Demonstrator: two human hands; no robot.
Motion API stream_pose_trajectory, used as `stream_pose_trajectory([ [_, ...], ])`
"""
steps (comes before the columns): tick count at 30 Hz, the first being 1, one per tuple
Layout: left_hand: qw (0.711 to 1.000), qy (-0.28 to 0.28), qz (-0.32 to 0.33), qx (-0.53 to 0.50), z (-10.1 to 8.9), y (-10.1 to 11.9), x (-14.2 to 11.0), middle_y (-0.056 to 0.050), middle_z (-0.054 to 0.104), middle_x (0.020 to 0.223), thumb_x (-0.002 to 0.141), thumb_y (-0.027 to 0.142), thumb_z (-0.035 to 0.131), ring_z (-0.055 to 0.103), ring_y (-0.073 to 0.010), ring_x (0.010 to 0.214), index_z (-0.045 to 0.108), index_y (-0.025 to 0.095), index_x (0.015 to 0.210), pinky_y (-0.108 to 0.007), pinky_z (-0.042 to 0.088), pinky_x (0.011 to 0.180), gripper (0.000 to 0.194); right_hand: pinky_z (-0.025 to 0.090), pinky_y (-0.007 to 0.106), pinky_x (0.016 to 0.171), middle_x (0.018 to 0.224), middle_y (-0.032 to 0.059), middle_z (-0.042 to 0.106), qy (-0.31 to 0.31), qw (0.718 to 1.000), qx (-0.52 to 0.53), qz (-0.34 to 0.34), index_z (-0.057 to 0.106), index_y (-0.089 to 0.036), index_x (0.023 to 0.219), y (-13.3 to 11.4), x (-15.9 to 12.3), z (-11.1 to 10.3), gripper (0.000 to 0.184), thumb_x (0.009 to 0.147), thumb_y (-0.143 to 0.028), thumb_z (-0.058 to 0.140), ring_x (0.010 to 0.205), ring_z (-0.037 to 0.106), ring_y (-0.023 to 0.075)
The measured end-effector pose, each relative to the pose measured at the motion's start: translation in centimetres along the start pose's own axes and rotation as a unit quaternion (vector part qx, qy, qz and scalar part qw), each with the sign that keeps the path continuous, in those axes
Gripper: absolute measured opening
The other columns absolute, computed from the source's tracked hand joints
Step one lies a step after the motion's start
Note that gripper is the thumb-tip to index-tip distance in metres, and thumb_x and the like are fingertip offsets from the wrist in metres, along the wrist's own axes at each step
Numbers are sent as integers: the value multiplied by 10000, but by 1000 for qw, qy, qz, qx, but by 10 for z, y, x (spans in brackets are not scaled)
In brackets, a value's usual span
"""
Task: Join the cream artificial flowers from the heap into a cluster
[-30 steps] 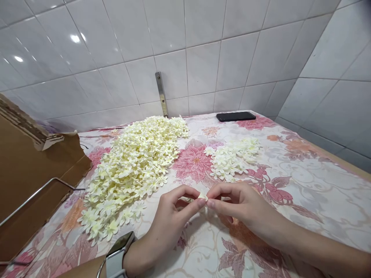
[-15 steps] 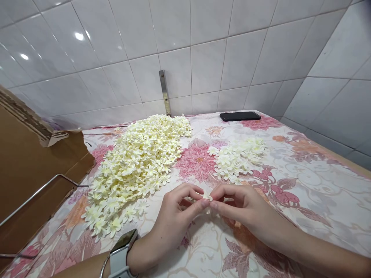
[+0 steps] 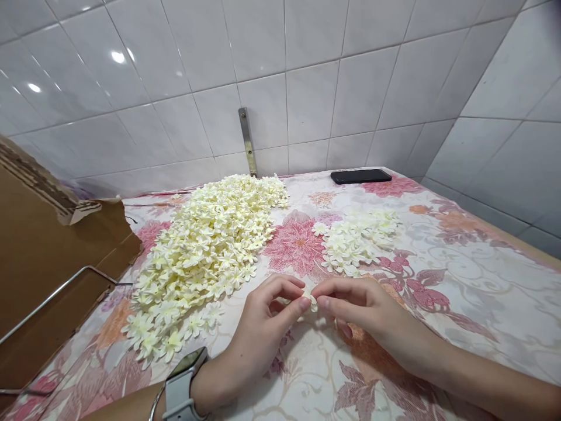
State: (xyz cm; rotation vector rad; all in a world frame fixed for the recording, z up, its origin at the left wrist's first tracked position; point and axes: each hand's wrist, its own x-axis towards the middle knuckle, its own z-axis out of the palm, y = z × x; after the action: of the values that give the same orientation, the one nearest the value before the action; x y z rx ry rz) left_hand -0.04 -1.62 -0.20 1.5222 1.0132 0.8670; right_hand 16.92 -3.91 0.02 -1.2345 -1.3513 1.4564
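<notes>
A small white flower (image 3: 312, 301) is held just above the cloth, between my two hands. My left hand (image 3: 267, 324) pinches it between thumb and index finger. At its right side, the thumb and index finger of my right hand (image 3: 372, 310) are closed around a petal, partly hiding the bloom. Beyond my left hand spreads a large heap of pale yellow-white flowers (image 3: 210, 240). A smaller pile of white flowers (image 3: 357, 240) lies past my right hand.
A floral tablecloth (image 3: 473, 269) covers the table. At the back lies a black phone (image 3: 362, 176) near the tiled wall (image 3: 263, 47), where a metal strip (image 3: 248, 140) is fixed. On the left stand a torn cardboard box (image 3: 65, 263) and a bent metal rod (image 3: 48, 301).
My right fingertips have shifted slightly on the flower, and its petals sit at a different angle. My left hand keeps its pinch. The view has moved a little.
</notes>
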Motion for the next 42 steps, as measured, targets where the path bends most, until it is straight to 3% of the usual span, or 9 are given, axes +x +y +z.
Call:
stream_pose_trajectory([
  [12,1000,-12,2,-8,-1,-1,-1,-31,582,923,781,254,633,568,-170,837,608,169,646,-244,425,694,161,349,222,533,706,3,575,-11,1000,5,3,671,-175,720,0,1,0,181,755,-351,644,611,473,118],
  [21,1000,-6,4,-13,-3,0,0,-50,589,960,789,272,614,562,-184,895,603,169,618,-234,416,692,200,209,223,468,574,-42,442,-57,993,95,39,690,-149,738,7,3,-5,243,761,-390,669,501,328,66],
  [24,1000,-3,13,-1,-2,0,0,-46,597,948,795,262,608,563,-184,902,595,171,618,-235,418,705,200,259,219,485,617,-27,479,-53,996,63,21,671,-158,743,4,1,-4,240,795,-389,628,526,369,78],
  [27,999,-3,30,37,-2,0,-2,-36,600,937,797,255,618,573,-170,847,595,178,643,-233,424,678,173,319,217,503,705,-6,528,-27,999,-34,-8,621,-178,747,1,-3,-1,213,824,-371,573,576,439,101],
  [31,991,-18,80,109,-2,2,-7,-26,596,865,807,235,616,579,-161,804,578,182,643,-220,424,625,176,320,215,455,636,-25,472,-12,992,-126,-29,555,-201,752,1,-7,4,123,821,-299,527,530,428,111],
  [35,987,-19,87,132,0,3,-9,-16,587,827,788,211,638,576,-145,756,565,179,643,-204,418,584,166,356,239,530,646,1,546,-2,975,-199,-97,588,-196,696,2,-6,4,163,818,-219,481,598,478,139],
  [38,994,-21,53,94,1,2,-8,-2,593,812,797,259,636,564,-123,680,583,185,723,-205,431,577,117,365,239,518,659,5,574,2,982,-174,-73,625,-194,690,1,-5,1,168,807,-243,514,580,491,135],
  [42,999,-25,13,37,0,1,-5,3,607,791,798,313,638,581,-138,731,595,183,756,-221,454,651,143,363,230,478,679,1,559,-1,995,-98,-27,650,-187,709,1,-5,-1,195,815,-314,545,534,491,115],
])
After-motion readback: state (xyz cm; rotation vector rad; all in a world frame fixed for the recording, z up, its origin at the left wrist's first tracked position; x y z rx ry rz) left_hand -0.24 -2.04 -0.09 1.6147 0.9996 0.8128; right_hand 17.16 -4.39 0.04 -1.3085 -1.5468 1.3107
